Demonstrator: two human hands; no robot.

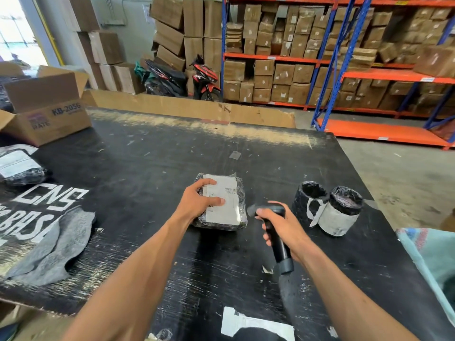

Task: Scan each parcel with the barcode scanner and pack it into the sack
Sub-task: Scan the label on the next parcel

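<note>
A black-wrapped parcel (230,205) with a white shipping label lies on the black table (147,153), in the middle. My left hand (198,201) grips its left side, thumb across the label. My right hand (280,226) holds the black barcode scanner (275,232) by its handle just right of the parcel, its head pointing at the label. Two cylindrical black parcels (327,209) with white labels stand to the right. The light blue sack (429,262) shows at the right edge of the table.
An open cardboard box (46,112) sits at the table's far left, with another black parcel (18,166) in front of it. A grey cloth (49,249) lies at the near left. A labelled parcel (256,326) is at the near edge. Shelving with cartons stands behind.
</note>
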